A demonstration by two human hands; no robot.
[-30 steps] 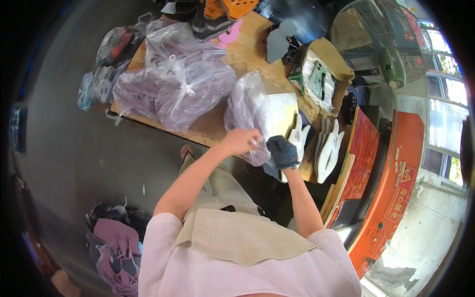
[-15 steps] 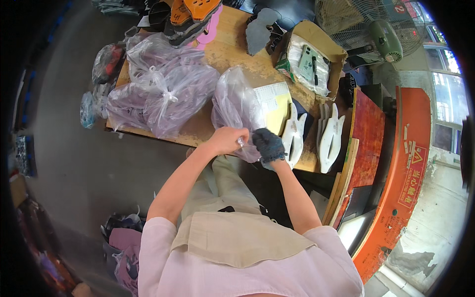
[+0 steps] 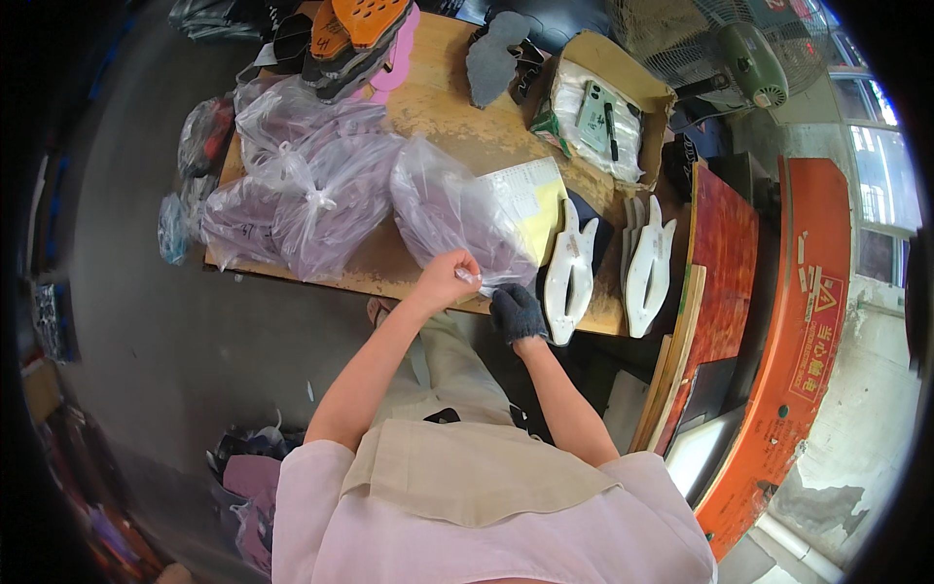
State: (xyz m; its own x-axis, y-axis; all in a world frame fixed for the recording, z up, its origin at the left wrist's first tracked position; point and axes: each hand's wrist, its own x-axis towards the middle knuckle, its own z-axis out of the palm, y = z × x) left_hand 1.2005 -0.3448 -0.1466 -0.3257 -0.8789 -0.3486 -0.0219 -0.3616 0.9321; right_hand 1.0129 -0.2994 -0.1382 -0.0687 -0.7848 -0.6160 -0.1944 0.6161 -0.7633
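My left hand [image 3: 449,276], bare, pinches the gathered neck of a clear plastic bag [image 3: 449,209] stuffed with purplish pieces, which lies on the wooden table [image 3: 438,117]. My right hand [image 3: 518,310], in a dark glove, grips the same neck just to the right, at the table's near edge. Both hands are closed on the twisted plastic.
Tied bags of the same purple pieces [image 3: 311,190] lie to the left. White shaped cutouts [image 3: 570,270] and a paper sheet [image 3: 530,195] lie to the right. A cardboard box [image 3: 603,112], stacked soles [image 3: 355,34], a fan [image 3: 749,49] and an orange machine [image 3: 808,321] stand around.
The view has shifted so the table sits higher in frame. Both hands stay on the bag's neck, drawn closer to the table's near edge.
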